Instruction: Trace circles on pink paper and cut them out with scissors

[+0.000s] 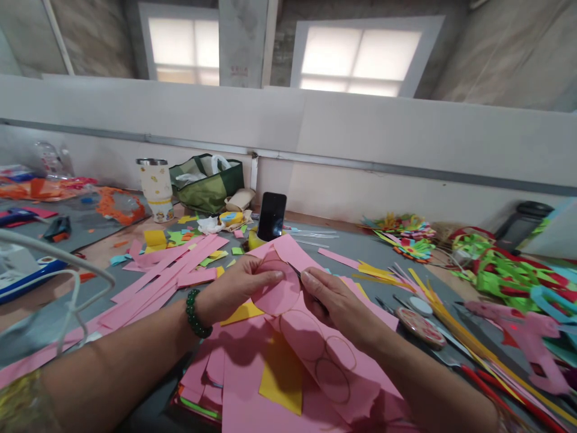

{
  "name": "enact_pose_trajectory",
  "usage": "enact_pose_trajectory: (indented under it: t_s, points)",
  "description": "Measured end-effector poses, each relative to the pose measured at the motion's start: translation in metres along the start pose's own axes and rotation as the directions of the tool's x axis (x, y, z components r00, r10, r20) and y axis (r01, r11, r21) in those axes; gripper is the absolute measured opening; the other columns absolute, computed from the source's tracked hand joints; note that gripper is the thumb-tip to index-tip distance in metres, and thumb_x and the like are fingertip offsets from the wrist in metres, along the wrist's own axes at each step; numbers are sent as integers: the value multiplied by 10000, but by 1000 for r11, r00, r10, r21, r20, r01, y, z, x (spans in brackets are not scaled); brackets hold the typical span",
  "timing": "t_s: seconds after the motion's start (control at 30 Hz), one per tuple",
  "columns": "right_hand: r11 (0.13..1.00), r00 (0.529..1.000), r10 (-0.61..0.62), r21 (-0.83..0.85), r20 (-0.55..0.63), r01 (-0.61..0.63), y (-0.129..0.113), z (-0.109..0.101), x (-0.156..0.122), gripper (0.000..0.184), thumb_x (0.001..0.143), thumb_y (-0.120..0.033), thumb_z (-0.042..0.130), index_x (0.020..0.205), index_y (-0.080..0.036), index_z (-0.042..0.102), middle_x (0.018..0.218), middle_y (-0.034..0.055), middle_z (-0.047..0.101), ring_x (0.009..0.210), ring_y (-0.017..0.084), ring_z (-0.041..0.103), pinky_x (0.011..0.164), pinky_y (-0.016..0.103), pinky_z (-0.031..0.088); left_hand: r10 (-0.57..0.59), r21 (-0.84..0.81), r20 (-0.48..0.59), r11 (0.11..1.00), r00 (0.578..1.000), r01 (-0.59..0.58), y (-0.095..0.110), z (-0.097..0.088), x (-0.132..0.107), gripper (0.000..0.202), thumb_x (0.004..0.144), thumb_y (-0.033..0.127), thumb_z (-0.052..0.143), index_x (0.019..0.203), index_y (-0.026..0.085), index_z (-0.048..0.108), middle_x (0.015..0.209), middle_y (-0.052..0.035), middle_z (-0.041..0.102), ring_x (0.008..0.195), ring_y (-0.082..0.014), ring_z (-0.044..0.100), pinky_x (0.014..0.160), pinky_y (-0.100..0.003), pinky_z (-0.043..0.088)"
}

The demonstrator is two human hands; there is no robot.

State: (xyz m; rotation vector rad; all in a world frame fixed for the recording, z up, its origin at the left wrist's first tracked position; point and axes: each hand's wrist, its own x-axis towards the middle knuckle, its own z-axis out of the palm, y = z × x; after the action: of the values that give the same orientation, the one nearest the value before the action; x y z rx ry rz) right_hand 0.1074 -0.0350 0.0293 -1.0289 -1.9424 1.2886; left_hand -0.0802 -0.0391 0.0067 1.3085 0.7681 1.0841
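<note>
My left hand (pixel 238 288), with a green bead bracelet (pixel 195 313) at the wrist, pinches a pink paper sheet (pixel 311 343) marked with drawn circles. My right hand (pixel 336 300) is closed round scissors (pixel 295 272) whose dark blades show at the sheet's curved cut edge. Only the blade tips are visible; the handles are hidden in my fingers. The sheet lies over more pink and yellow paper (pixel 279 379) on the grey table (pixel 351 246).
Pink paper strips (pixel 166 270) lie to the left. A black phone (pixel 271 216) stands upright behind the sheet, with a tumbler (pixel 155 189) and green bag (pixel 207 183) further back. Coloured paper cut-outs (pixel 509 270) and a round tin lid (pixel 419 328) sit on the right. White cables (pixel 67 270) cross at left.
</note>
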Motion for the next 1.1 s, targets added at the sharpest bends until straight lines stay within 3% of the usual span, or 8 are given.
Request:
enact_pose_trajectory:
  t_s: [0.23,0.4,0.67,0.87,0.97,1.1]
  points:
    - [999,1000,25,26,9,-25,2,-4,0,428,886,-568,388,676,-195,396,506,-73,347,439,66,238,384,183,171,2,-56,48,998,999,0,-1,0,-1,255,756,316,678,929,132,718,808,-62,679,717,-144,570,683,-251,417]
    - [1000,1000,23,15,19,-23,4,-4,1,408,893,-561,376,721,-194,419,492,-83,321,431,68,220,381,189,153,12,-16,56,1000,998,-11,-3,-2,-1,273,776,317,656,971,136,713,813,-61,664,722,-141,553,664,-239,406]
    - [1000,1000,4,-9,21,-3,3,-1,1,426,873,-588,390,694,-202,383,525,-82,298,447,70,232,405,205,167,16,-1,52,1000,999,-16,-5,-2,0,220,782,330,652,768,112,685,642,-1,567,559,-74,431,542,-200,320]
    - [1000,999,26,5,36,-26,4,-3,3,405,870,-577,403,720,-201,418,502,-86,300,433,75,236,393,208,161,-8,-35,80,999,997,11,-5,-2,-1,257,780,364,653,854,123,704,741,-35,633,640,-108,523,619,-223,378]
    - [999,999,31,-19,15,-31,1,-6,1,415,879,-578,381,731,-195,435,485,-87,312,429,73,214,387,206,148,-14,-30,78,999,997,17,-3,-1,-1,282,789,393,637,845,125,707,736,-37,632,624,-106,510,596,-220,361]
    - [997,997,16,-79,81,-10,-3,-9,-1,419,871,-581,410,721,-191,438,491,-84,327,440,73,235,402,207,176,-33,-6,77,999,996,34,-1,0,-1,230,766,336,660,813,116,704,742,-35,611,637,-103,492,606,-220,357]
